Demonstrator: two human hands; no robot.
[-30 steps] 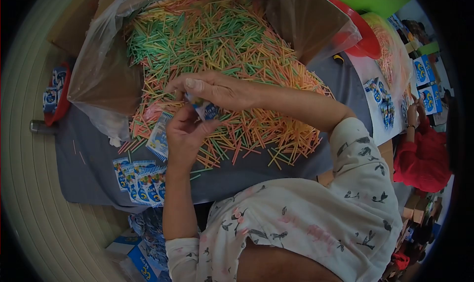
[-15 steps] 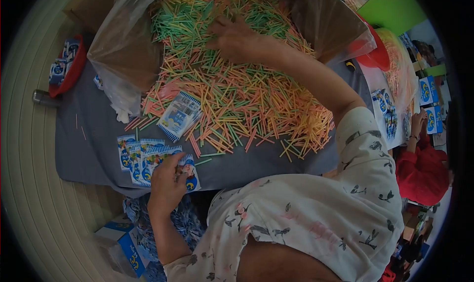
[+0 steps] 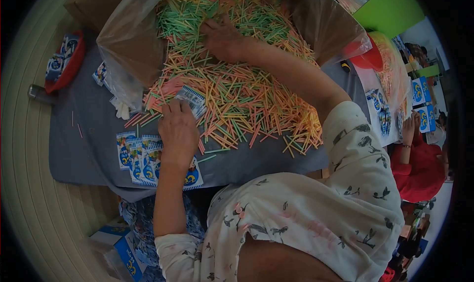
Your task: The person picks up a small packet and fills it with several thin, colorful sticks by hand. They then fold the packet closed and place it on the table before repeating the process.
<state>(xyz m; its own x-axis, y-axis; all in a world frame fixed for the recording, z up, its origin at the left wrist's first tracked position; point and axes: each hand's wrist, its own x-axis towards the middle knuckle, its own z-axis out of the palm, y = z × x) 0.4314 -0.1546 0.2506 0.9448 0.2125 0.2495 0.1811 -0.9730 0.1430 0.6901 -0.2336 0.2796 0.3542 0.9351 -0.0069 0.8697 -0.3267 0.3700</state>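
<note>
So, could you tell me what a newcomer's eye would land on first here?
Probably the big heap of coloured sticks spilling from a plastic bag onto the grey table. The right hand digs into it, while the left hand touches a small packet at its edge.

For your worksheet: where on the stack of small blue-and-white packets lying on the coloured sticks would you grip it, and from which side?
Probably grip the packet stack by its near-left corner, coming from the left hand side. It lies flat and tilted on the stick pile, and that edge overhangs the pile's border, so a thumb could likely slip beneath. The far edges sit among sticks.
</note>
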